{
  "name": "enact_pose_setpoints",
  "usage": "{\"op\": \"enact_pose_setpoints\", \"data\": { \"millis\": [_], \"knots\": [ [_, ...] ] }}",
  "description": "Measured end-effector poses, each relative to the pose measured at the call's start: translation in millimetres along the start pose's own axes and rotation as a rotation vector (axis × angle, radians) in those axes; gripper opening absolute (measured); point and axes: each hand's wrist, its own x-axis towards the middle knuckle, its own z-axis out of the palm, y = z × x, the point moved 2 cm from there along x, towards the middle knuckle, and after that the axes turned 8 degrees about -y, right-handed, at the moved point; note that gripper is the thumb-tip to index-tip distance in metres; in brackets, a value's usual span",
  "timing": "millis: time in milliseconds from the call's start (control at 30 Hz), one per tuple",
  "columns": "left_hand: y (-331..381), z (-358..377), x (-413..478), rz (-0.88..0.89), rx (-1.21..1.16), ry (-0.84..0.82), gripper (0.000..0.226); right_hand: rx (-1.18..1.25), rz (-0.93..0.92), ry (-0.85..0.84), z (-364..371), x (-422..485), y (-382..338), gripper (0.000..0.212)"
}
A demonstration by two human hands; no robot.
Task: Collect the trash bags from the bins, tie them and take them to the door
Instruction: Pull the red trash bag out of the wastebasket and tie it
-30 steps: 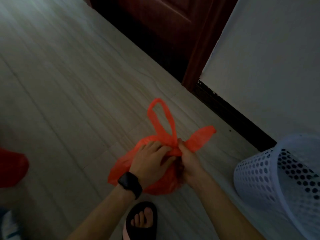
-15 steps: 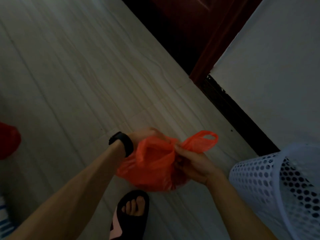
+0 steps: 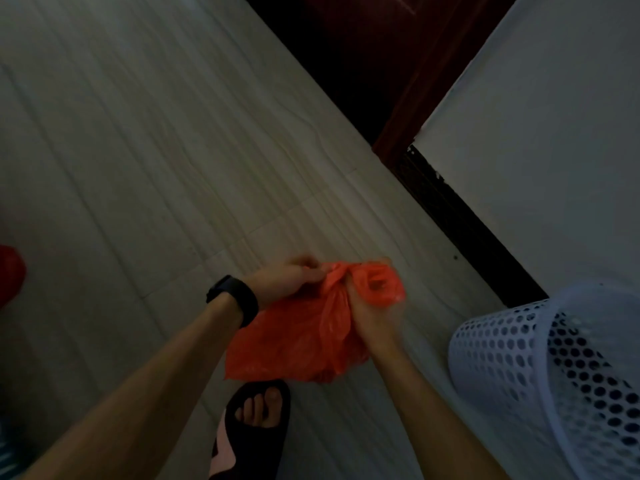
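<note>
Pinching orange bag (image 3: pixel 304 341) handles with left hand (image 3: pixel 291 280) and right hand (image 3: pixel 367 306), bin (image 3: pixel 502 358) at four o'clock, risking thin plastic tearing.

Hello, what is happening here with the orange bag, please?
A person is tying an orange trash bag with both bare hands above the floor. The left hand pulls one handle to the side, while the right hand grips the other handle near the twisted neck. A white perforated bin stands to the right, and a dark door is ahead.
</note>
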Motion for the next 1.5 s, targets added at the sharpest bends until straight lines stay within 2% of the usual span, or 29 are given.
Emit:
{"op": "enact_pose_setpoints", "data": {
  "millis": [67,167,333,433,567,667,800,900,967,1067,1133,1233,1333,1367,1433,1500],
  "knots": [
    [-3,1,-3,0.049,0.023,-0.022,0.014,0.126,-0.002,0.05,3,3,-3,0.032],
    [3,3,-12,0.077,0.051,-0.041,0.021,0.29,-0.031,-0.065,0,6,-13,0.026],
    [5,7,-15,0.118,0.094,0.05,0.013,0.312,0.004,-0.245,-9,11,-12,0.02],
    [1,15,-14,0.163,0.068,0.082,0.009,0.375,0.018,-0.304,-15,8,-11,0.024],
    [-5,21,-16,0.168,-0.091,0.146,0.01,0.447,0.128,-0.279,-17,6,-2,0.019],
    [-4,23,-18,0.119,-0.215,0.185,0.011,0.398,0.137,-0.202,-15,3,-1,0.025],
    [6,25,-21,0.103,-0.158,0.189,0.029,0.385,0.15,-0.191,-4,2,0,0.041],
    [7,23,-20,0.201,-0.09,0.285,0.018,0.425,0.192,-0.199,5,2,-2,0.038],
    [9,25,-20,0.284,0.017,0.38,0.014,0.627,0.301,-0.184,9,5,-1,0.028],
    [10,30,-27,0.331,0.097,0.425,0.015,0.966,0.504,-0.263,10,6,-2,0.025],
    [7,24,-31,0.317,0.119,0.439,0.012,1.048,0.567,-0.313,7,2,-4,0.027],
    [-2,12,-40,0.312,0.18,0.471,0.02,1.059,0.546,-0.316,1,-7,-6,0.028],
    [3,8,-52,0.397,0.368,0.576,0.011,0.99,0.558,-0.275,-2,-11,-7,0.024],
    [7,6,-57,0.465,0.561,0.659,0.01,0.979,0.588,-0.253,-5,-11,-5,0.025],
    [10,-3,-66,0.631,1.114,0.789,0.017,0.969,0.683,-0.217,-13,-13,1,0.03],
    [5,-15,-71,0.743,1.5,0.779,0.034,0.984,0.782,-0.179,-22,-17,7,0.034]
  ]
}}
